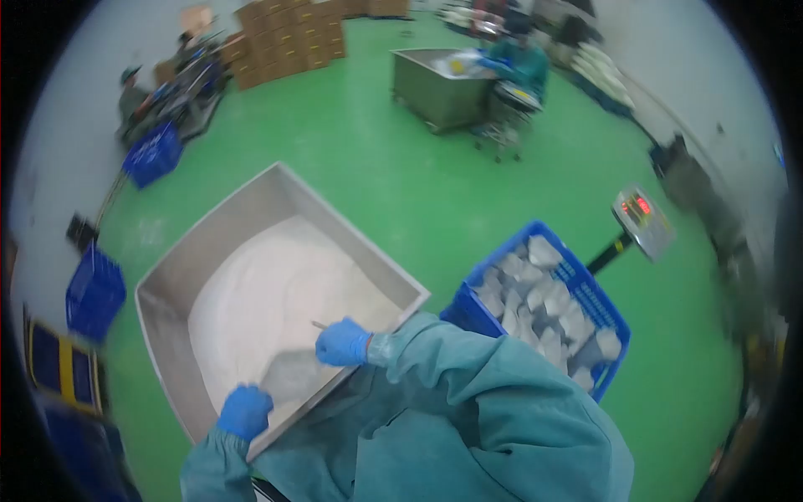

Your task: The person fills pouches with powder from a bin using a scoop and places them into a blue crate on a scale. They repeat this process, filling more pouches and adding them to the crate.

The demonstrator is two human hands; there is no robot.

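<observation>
A large metal bin [219, 203] stands in front of me, with white powder [259, 289] spread over its floor. Both my hands wear blue gloves. My left hand [245, 412] is closed at the near left rim, on the edge of a clear plastic bag [294, 374]. The bag spans the space between my hands, over the powder. My right hand [343, 341] is closed around a thin-handled tool [318, 324]; a short end of it sticks out to the left, and the rest is hidden by the fist.
At the right, a blue crate [615, 314] holds many filled pale bags [544, 289], beside a scale display [642, 213] on a post. Farther off, a person [527, 67] works at another wheeled bin [439, 92]. Blue baskets [153, 156] and stacked cartons [288, 38] stand to the left.
</observation>
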